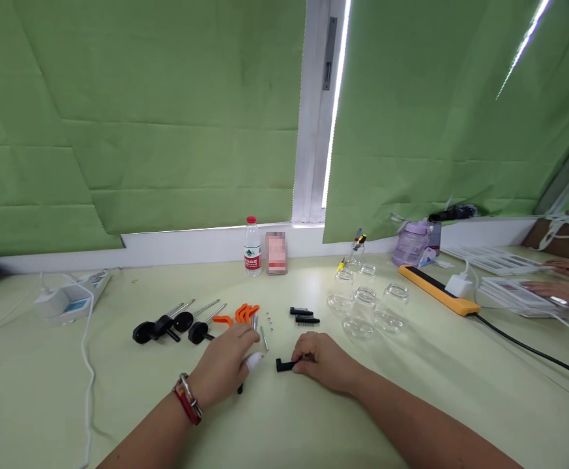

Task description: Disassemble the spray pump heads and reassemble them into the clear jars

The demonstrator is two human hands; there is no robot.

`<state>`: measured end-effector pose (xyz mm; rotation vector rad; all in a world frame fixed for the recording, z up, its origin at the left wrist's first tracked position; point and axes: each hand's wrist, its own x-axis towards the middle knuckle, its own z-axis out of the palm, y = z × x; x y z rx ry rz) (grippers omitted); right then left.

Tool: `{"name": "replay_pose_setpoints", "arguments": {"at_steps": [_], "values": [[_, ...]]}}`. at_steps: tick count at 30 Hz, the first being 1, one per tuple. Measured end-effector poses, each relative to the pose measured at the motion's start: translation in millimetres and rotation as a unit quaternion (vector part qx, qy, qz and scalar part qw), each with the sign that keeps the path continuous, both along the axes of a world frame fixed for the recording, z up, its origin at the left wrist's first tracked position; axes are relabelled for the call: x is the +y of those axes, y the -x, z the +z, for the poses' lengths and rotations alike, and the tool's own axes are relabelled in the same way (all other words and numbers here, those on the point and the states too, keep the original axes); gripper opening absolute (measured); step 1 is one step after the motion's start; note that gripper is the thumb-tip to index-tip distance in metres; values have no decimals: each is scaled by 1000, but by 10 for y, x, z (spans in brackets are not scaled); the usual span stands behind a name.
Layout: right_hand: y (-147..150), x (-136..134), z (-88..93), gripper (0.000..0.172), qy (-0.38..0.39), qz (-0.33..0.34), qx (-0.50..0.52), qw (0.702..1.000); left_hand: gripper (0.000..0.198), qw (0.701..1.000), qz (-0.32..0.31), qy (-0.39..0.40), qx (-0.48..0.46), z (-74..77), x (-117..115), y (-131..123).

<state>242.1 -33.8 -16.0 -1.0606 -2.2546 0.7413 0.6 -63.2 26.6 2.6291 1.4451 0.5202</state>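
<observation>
My right hand [328, 361] pinches a black plastic piece [284, 365] with a raised end, low over the table. My left hand [226, 362] is curled beside several thin metal pins [264, 339], its fingertips next to them. Under its thumb and palm shows a white piece [253, 361] with a dark tip below; the fingers hide most of it. Orange hook-shaped parts [246, 313] lie just beyond that hand, and tiny metal nuts [270, 321] are scattered to their right. Two black pieces with springs [305, 319] lie beyond my right hand.
Black knobs with metal rods [199, 331] lie at left. Clear glass jars [360, 316] stand at right, near an orange power strip [438, 291]. A water bottle [252, 247] stands at the back. Another person's hands [558, 291] rest by white trays at far right.
</observation>
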Motion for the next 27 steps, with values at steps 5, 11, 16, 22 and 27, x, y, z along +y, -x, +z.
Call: {"name": "replay_pose_setpoints", "arguments": {"at_steps": [5,11,16,22,27], "values": [[-100,248,10,16,-95,-138,29,985,36,989,-139,-22,34,-110,-112,-304],[-217,453,-53,24,-133,-152,-56,978,37,985,-163,14,55,-179,-109,-365],[-166,421,-90,27,-134,-131,-83,979,35,982,-182,14,57,-183,-106,-338],[-115,380,-101,28,-127,-121,-79,981,35,981,-188,27,44,-174,-123,-347],[-91,358,-87,31,-131,-128,-74,980,43,982,-180,52,29,-137,-145,-314]]}}
